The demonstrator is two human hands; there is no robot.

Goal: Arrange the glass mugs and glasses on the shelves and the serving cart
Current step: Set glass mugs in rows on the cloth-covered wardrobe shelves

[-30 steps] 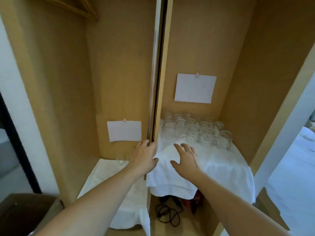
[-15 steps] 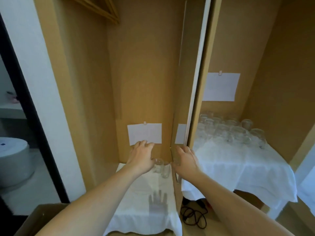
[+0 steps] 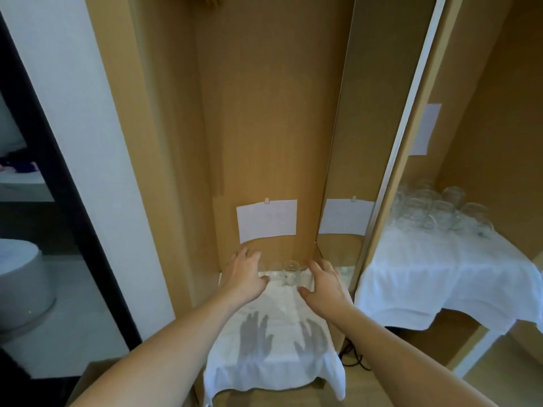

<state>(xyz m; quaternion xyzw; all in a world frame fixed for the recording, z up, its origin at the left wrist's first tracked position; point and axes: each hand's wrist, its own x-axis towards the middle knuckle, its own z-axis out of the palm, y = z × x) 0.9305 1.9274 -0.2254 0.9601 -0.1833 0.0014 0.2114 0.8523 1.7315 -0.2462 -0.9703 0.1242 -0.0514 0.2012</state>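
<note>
Two or three clear glasses point(image 3: 286, 273) stand at the back of a low shelf covered by a white cloth point(image 3: 276, 342) in the left compartment of a wooden cabinet. My left hand point(image 3: 245, 274) reaches in on their left with fingers spread and holds nothing. My right hand point(image 3: 323, 282) hovers on their right, fingers loosely spread, also holding nothing. Whether either hand touches the glass is unclear. Several more glass mugs and glasses point(image 3: 440, 211) are crowded at the back of the right surface, which a white cloth point(image 3: 435, 277) drapes.
A mirrored sliding door point(image 3: 382, 142) stands between the two compartments. Paper sheets point(image 3: 266, 220) are clipped to the back walls. A black cable point(image 3: 352, 356) lies on the floor under the right surface. A cardboard box point(image 3: 97, 374) sits at lower left.
The view and both hands shifted from the right compartment to the left one. The hands now flank the few glasses on the left shelf.
</note>
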